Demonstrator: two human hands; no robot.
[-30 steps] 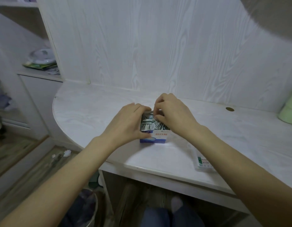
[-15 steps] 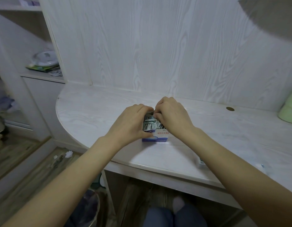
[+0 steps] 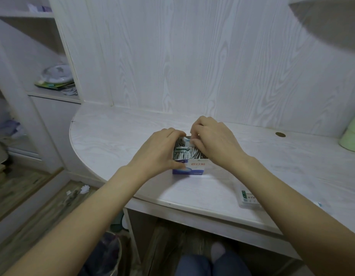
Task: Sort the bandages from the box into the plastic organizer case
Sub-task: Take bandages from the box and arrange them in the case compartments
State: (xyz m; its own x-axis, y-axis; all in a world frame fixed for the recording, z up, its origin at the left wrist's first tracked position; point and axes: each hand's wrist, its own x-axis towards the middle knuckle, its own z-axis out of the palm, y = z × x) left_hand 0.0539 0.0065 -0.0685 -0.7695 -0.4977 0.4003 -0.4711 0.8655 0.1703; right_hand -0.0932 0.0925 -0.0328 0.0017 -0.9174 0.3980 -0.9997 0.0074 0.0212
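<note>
A small blue and white bandage box [image 3: 194, 167] stands open on the white desk [image 3: 116, 136], packed with several wrapped bandages [image 3: 185, 153]. My left hand [image 3: 158, 151] grips the box's left side, thumb on its front. My right hand [image 3: 214, 140] reaches into the box from the right, its fingers curled into the bandages at the far end. The clear plastic organizer case [image 3: 248, 197] lies near the desk's front edge on the right, partly hidden by my right forearm.
A pale green roll [image 3: 351, 138] sits at the far right by the wall. A cable hole [image 3: 280, 134] is in the desk's back right. A side shelf [image 3: 55, 84] on the left holds a plate and papers. A bin [image 3: 111, 253] stands under the desk.
Both hands stay on the box. My right fingers have dug further into the bandages at the box's far end.
</note>
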